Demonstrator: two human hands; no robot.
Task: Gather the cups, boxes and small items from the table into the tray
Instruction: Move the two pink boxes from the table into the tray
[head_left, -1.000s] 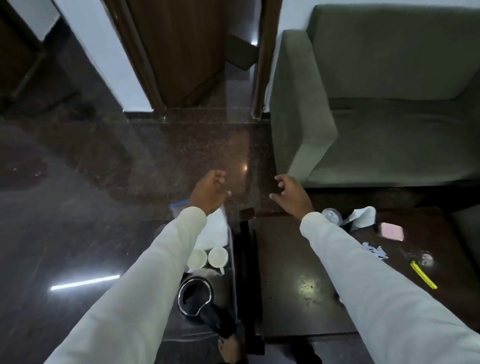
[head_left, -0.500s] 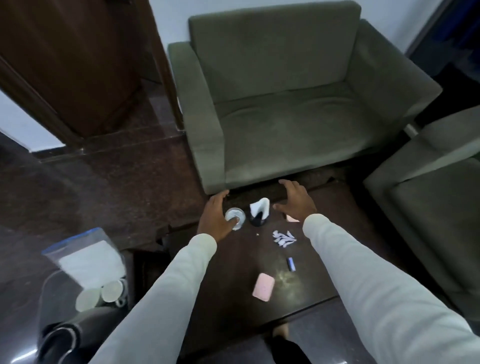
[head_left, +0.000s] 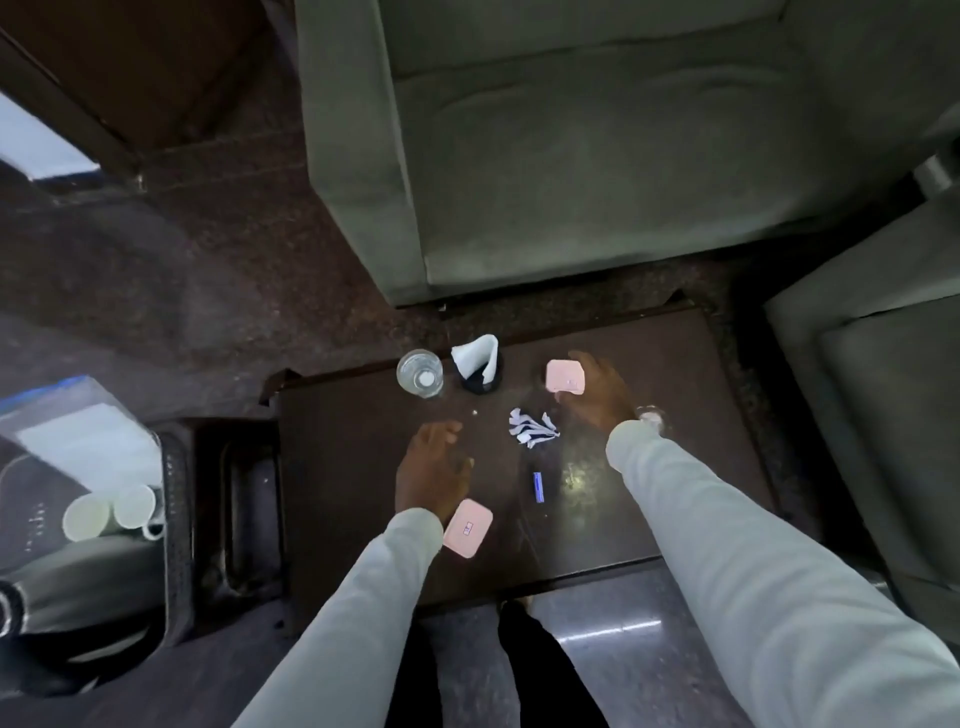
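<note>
A dark wooden table holds a clear glass, a black cup with a white napkin, white paper scraps, a small blue item and two pink boxes. My right hand wraps the far pink box, fingers on its far edge and thumb under its near edge. My left hand hovers over the table with its fingers apart, just above the near pink box, holding nothing. The dark tray stands to the left with two white cups in it.
A green armchair stands right behind the table and another seat to its right. A clear plastic bag and a black kettle sit in the tray. A small clear item lies by my right wrist.
The view has swung right and down from the tray onto the table. My left hand drew back from the glass toward the near pink box. My right hand closed around the far pink box.
</note>
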